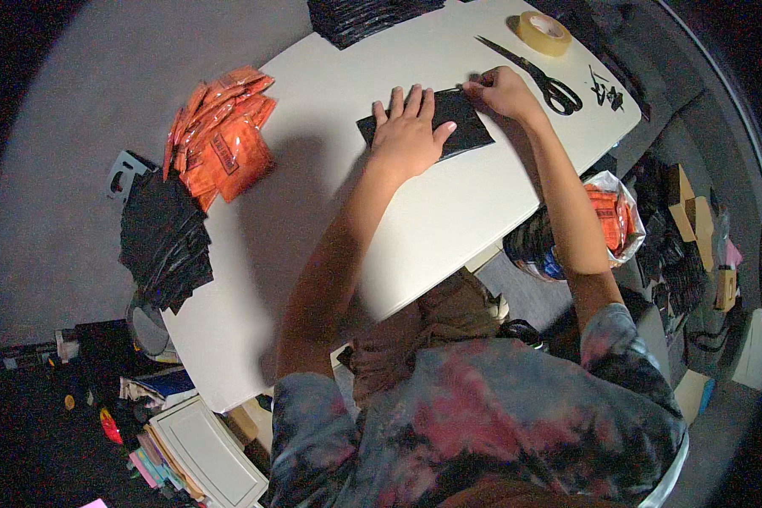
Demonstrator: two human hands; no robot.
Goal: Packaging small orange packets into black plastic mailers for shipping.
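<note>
White tabletop (449, 216) underneath, a black packet (466, 124) lies at 12 o'clock, apparently steadied by a spread left hand (405, 141) as the right hand (501, 93) pinches its 1 o'clock corner, scissors (543, 79) seemingly placed for reach at 2 o'clock.

Scissors (531, 69) lie slanted on the white bench (449, 229), handles toward some black scraps (614, 99), with a roll of tape (544, 34) near their blades. Orange packets (229, 140) heap along the bench's left edge. Right of it stand a pale bag (632, 245) and brown cartons (701, 227); lower left, a white box (207, 449).
</note>
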